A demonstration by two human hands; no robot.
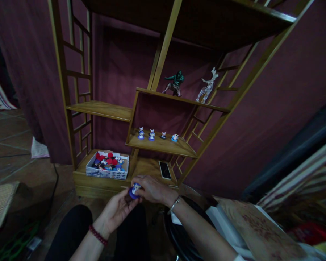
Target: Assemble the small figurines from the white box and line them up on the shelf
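A small purple-and-white figurine [135,189] on a round purple base is held between my hands, in front of the low shelf. My right hand [152,189], reaching in from the right, grips its upper part with closed fingers. Below and to the left, my left hand [118,210] is turned palm up, with its fingertips and thumb at the figurine's base. Fingers partly cover the figurine. Just beyond my hands stands an open cardboard box [105,174] filled with several small figurines and red pieces.
Several similar figurines [152,135] stand on the middle shelf [163,145] of the wooden rack. A phone [164,170] lies on the bottom board. Higher up are a green-and-brown crouching figure [175,83] and a clear deer ornament [207,87]. A black stool [184,232] is at right.
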